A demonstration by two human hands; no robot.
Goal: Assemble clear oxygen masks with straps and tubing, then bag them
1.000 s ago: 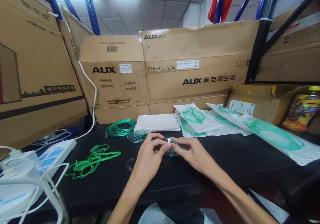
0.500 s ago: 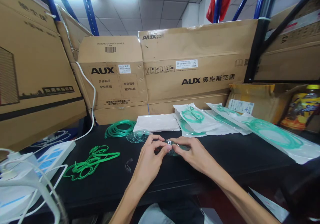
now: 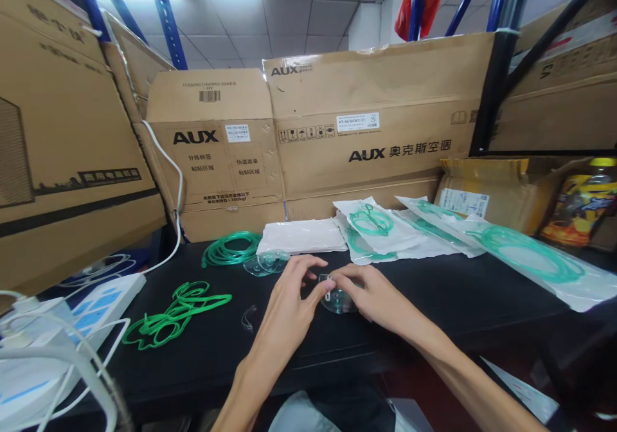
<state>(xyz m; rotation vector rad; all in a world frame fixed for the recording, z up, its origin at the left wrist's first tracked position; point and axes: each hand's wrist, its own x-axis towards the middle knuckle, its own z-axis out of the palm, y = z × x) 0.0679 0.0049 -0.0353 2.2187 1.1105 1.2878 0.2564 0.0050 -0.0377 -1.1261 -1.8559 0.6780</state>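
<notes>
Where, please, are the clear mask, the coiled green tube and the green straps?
mask (image 3: 339, 298): head view, clear shell between the hands.
tube (image 3: 231, 249): head view, on the coil's loops.
straps (image 3: 180, 306): head view, middle of the tangle.

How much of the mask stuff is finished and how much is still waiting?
Looks done: one pack opened, its green tubing coil, green straps and a clear mask lie loose. In hand: the left hand and right hand pinch another clear mask. Left: several sealed packs, unopened.

Black table: green tubing, sealed packets.
</notes>
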